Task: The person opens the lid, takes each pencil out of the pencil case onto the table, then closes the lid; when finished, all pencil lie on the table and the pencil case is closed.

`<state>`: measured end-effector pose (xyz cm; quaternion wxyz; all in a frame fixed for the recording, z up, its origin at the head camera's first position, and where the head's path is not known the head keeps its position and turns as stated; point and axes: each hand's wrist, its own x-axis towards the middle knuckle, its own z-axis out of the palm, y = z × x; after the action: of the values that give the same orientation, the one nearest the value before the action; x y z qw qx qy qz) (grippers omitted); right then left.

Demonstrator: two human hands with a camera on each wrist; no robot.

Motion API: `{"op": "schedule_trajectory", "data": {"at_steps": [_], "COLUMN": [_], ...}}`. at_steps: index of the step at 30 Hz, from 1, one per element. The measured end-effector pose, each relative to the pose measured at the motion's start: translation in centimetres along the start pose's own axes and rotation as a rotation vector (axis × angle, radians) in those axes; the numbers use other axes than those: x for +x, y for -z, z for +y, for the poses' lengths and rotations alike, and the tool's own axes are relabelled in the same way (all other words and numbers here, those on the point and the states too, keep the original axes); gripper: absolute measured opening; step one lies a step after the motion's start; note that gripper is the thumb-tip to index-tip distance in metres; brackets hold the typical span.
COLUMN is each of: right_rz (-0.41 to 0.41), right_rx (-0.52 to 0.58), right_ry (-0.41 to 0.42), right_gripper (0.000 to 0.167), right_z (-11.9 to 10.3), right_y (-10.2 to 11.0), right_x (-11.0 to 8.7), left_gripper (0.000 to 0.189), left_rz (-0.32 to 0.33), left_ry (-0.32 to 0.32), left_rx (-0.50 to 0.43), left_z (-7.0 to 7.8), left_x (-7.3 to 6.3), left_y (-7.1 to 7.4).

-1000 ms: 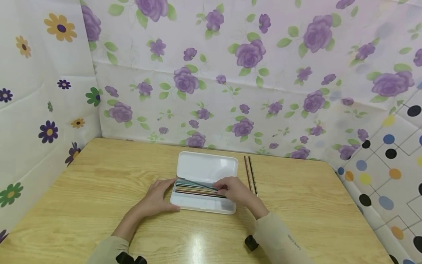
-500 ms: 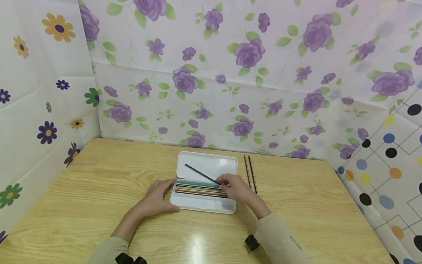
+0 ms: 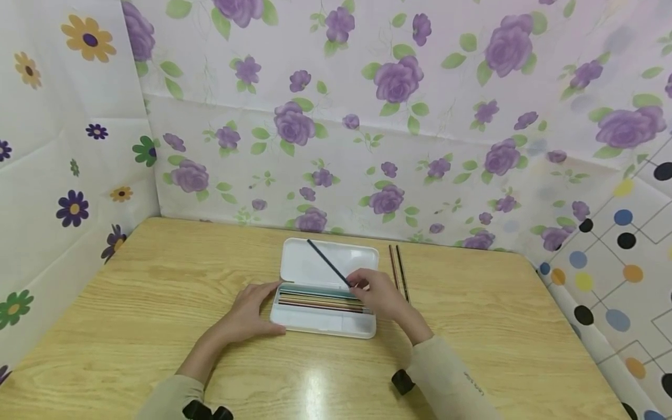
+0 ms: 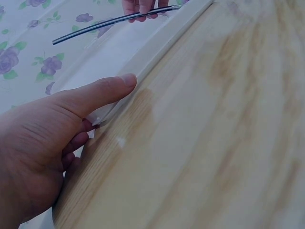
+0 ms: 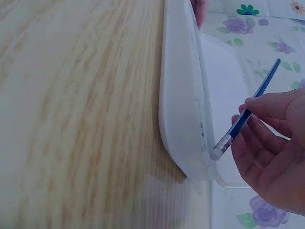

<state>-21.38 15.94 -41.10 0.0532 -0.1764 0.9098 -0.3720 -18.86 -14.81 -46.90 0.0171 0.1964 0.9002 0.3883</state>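
In the head view a white pencil case (image 3: pixel 310 324) lies with its lid raised at the back, several pencils (image 3: pixel 315 301) lengthwise inside. My left hand (image 3: pixel 251 314) grips its left end, thumb along the near edge and fingers round the far corner. My right hand (image 3: pixel 377 293) pinches a dark blue pencil (image 3: pixel 328 261) near its eraser end, above the case's right part; the other end points up and left across the lid. The right wrist view shows the pencil's silver ferrule and white eraser (image 5: pixel 217 153) below the thumb.
Two more pencils, one reddish (image 3: pixel 394 265) and one black (image 3: pixel 401 269), lie side by side on the wooden table (image 3: pixel 472 315), right of the case. Floral cloth (image 3: pixel 336 146) hangs behind the table and along its left side; a dotted cloth (image 3: pixel 625 274) is at the right.
The right hand has raised the blue pencil from low over the case. Its far end has swung up and to the right across the lid. The left hand stays on the case.
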Motion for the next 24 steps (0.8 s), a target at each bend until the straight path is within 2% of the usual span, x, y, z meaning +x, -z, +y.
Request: {"op": "schedule_trajectory", "data": {"at_steps": [6, 14, 24], "right_rz": [0.072, 0.209, 0.298], "right_rx": [0.003, 0.031, 0.052], "right_ry": [0.017, 0.036, -0.057], "right_gripper": [0.015, 0.019, 0.026], "right_z": [-0.3, -0.2, 1.7], "right_y": [0.8, 2.6, 4.6], "right_x": [0.1, 0.0, -0.7], "left_gripper": [0.101, 0.101, 0.1], "left_rz": [0.002, -0.001, 0.0], "left_ry": [-0.001, -0.015, -0.012], "left_rx": [0.004, -0.003, -0.012], "left_z": [-0.2, -0.1, -0.1], "left_x": [0.0, -0.1, 0.0], "left_y": [0.0, 0.0, 0.0]}}
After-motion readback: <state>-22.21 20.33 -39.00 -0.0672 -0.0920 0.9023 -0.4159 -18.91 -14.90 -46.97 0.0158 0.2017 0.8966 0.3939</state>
